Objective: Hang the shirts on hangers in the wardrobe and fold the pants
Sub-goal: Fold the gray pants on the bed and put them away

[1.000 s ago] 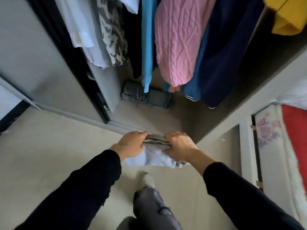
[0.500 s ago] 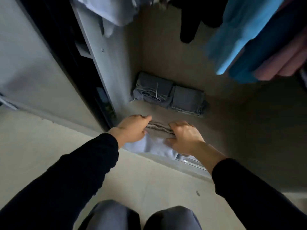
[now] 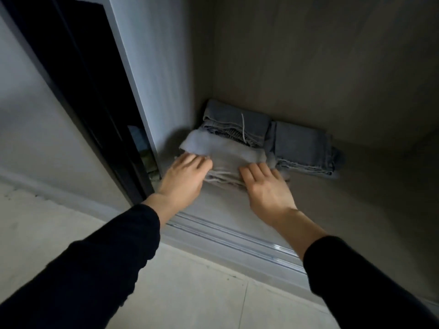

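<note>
Item under inspection: the folded light pants (image 3: 225, 157), lying on the wardrobe floor (image 3: 356, 200) toward its rear left corner, close to the side panel (image 3: 154, 67). Their far edge butts against, and seems partly to overlap, the left folded denim pair (image 3: 234, 122). A second folded denim pair (image 3: 301, 146) sits just to the right, along the back edge of the floor. Your left grip (image 3: 184, 179) lies at the near left corner of the bundle, fingers nearly straight and fingertips touching the fabric. It encloses nothing. Your right grip (image 3: 266, 188) rests on the near right corner, fingers flat and spread on the top layer, also holding nothing. The bundle sits between and just beyond both palms, its near folded edge exposed between them with a loose drawstring showing. Assessment: the cloth is soft, light and limp, with no stiffness of its own. It will probably slide easily on the smooth floor, and the layers may shear or spring open if pushed from one side only. Recommended hold: flat pressure on top, or both grips under the near folded edge at its two corners, so the stack moves as one piece. Risk noted: pushing further may ruck the bundle up against the denim. The sliding-door track (image 3: 237, 238) runs along the front edge of the floor, nearer you than the bundle.
</note>
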`<state>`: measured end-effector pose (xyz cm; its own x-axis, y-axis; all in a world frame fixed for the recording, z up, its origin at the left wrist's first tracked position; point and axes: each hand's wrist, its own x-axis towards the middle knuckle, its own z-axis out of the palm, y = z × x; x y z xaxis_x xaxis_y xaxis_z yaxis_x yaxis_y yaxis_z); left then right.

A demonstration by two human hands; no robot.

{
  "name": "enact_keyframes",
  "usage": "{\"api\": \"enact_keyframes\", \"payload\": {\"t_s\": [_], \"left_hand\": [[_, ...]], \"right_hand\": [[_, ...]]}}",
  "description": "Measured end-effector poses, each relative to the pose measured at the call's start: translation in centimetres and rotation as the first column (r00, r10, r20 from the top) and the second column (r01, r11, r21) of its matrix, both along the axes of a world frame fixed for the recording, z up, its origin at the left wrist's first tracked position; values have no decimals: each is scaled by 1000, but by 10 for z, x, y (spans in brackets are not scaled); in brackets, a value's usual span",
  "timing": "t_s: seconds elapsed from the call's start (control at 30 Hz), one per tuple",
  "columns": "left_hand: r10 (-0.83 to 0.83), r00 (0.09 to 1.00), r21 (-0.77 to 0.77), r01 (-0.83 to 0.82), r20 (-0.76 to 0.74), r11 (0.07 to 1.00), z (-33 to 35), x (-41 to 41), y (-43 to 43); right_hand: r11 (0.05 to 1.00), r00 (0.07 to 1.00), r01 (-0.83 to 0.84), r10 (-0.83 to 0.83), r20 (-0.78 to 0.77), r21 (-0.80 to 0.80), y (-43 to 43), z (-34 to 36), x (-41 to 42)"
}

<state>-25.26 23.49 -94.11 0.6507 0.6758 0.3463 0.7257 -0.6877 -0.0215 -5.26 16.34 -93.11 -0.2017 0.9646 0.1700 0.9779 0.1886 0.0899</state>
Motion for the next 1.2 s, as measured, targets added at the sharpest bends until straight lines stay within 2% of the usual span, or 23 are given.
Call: {"api": "enact_keyframes", "payload": {"t_s": [0.1,0.2,0.37,0.6,0.73,0.83,0.93,1.0,1.1,1.2], "left_hand": [[44,956,-210,-109,-291,972,-54,-4,-20],[120,965,-265,-182,-234,947,-81,-7,-23],[122,973,-139,-151,-198,979,-84,-3,-12],[212,952,-198,-256,-220,946,-77,-3,5],[270,930,-313,-341,-247,887,-72,4,-4],[252,927,-358,-343,-277,869,-72,0,-16],[176,933,-444,-308,-314,842,-57,-6,-23],[187,949,-494,-293,-253,819,-32,-4,-34],[239,958,-544,-287,-159,789,26,7,-63],[198,972,-577,-237,-130,781,103,27,-99]], "right_hand": [[986,999,23,-15,48,-168,-20,-56,-18],[978,997,81,-80,15,-190,-22,-79,-21],[976,999,30,-24,30,-216,-8,-76,-3],[973,1000,3,-8,-17,-231,18,-88,-17],[964,979,35,-87,-185,-265,11,-95,-16],[941,924,8,-136,-358,-339,-3,-94,-8],[903,916,-24,-152,-370,-429,-17,-73,-2],[905,887,26,-216,-407,-424,-29,-45,0],[881,819,135,-356,-450,-453,-59,18,2],[856,815,191,-411,-408,-480,-97,96,7]]}}
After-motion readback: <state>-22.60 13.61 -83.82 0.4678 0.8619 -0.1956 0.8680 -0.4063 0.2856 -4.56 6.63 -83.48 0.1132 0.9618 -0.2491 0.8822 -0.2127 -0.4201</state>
